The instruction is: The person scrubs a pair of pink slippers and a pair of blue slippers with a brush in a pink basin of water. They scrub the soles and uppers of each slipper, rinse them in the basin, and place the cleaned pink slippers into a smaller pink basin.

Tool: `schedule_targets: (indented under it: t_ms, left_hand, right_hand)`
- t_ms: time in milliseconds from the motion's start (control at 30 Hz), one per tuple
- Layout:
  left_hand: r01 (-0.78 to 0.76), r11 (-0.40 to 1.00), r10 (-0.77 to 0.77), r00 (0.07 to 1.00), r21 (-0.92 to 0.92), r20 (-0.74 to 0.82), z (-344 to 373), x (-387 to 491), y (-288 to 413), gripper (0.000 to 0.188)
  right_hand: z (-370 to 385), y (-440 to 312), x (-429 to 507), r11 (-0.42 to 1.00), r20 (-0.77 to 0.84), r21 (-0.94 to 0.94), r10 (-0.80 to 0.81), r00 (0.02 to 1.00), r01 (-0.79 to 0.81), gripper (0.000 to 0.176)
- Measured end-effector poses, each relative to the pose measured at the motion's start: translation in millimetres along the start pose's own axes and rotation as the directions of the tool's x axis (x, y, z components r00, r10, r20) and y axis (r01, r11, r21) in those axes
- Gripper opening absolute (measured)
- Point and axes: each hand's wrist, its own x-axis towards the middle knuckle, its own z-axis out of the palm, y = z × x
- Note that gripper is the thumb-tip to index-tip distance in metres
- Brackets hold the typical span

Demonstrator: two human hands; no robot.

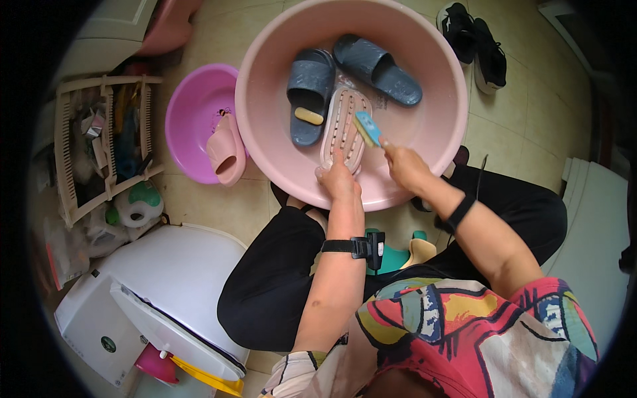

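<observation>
My left hand (pixel 339 176) grips one end of a pink slipper (pixel 347 127), turned so that its grooved sole faces up, inside a large pink plastic basin (pixel 261 154). In my right hand (pixel 405 164) is a scrubbing brush (pixel 367 128) with a blue back and pale bristles, its head at the right side of the sole. Two wet dark blue slide sandals lie in the basin. A yellow bar of soap (pixel 308 116) rests on the left sandal (pixel 311 74); the right sandal (pixel 375 67) lies at an angle beyond the pink slipper.
A purple basin (pixel 191 124) on the left holds another pink slipper (pixel 227 151) leaning over its rim. Black sneakers (pixel 473 47) stand on the tiled floor at upper right. A cluttered plastic rack (pixel 112 144) and a white appliance-like casing (pixel 164 273) flank the left side.
</observation>
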Motion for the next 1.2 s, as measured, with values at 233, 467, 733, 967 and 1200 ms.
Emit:
schedule_targets:
  t_ms: [233, 467, 733, 967, 1200]
  left_hand:
    - [0.039, 0.994, -0.036, 0.999, 0.101, -0.028, -9.7, 2.2, -5.4, 0.046]
    - [0.05, 0.991, -0.037, 0.994, 0.126, -0.101, -4.5, 5.7, -5.8, 0.046]
    - [0.058, 0.992, -0.054, 0.998, 0.113, -0.037, -8.5, 3.0, -4.4, 0.054]
    - [0.01, 0.998, -0.002, 0.994, 0.068, -0.107, -4.5, 5.8, -14.0, 0.051]
    - [-0.002, 0.991, 0.011, 0.997, 0.133, -0.073, -13.6, 19.6, -18.6, 0.051]
  right_hand:
    - [-1.9, -7.2, 80.1, 1.0, -0.108, -0.017, 0.004, 0.994, -0.006, 0.033]
    - [-0.1, -22.5, 24.9, 0.998, 0.036, -0.005, 0.055, 0.998, -0.055, 0.035]
    - [-5.9, -31.2, 107.3, 0.995, -0.143, -0.083, -0.068, 0.987, 0.057, 0.035]
    - [0.5, -29.1, 42.3, 0.959, 0.007, -0.263, -0.111, 0.994, 0.109, 0.041]
    - [-15.1, -46.9, 121.5, 0.977, -0.088, -0.2, -0.086, 0.992, 0.067, 0.041]
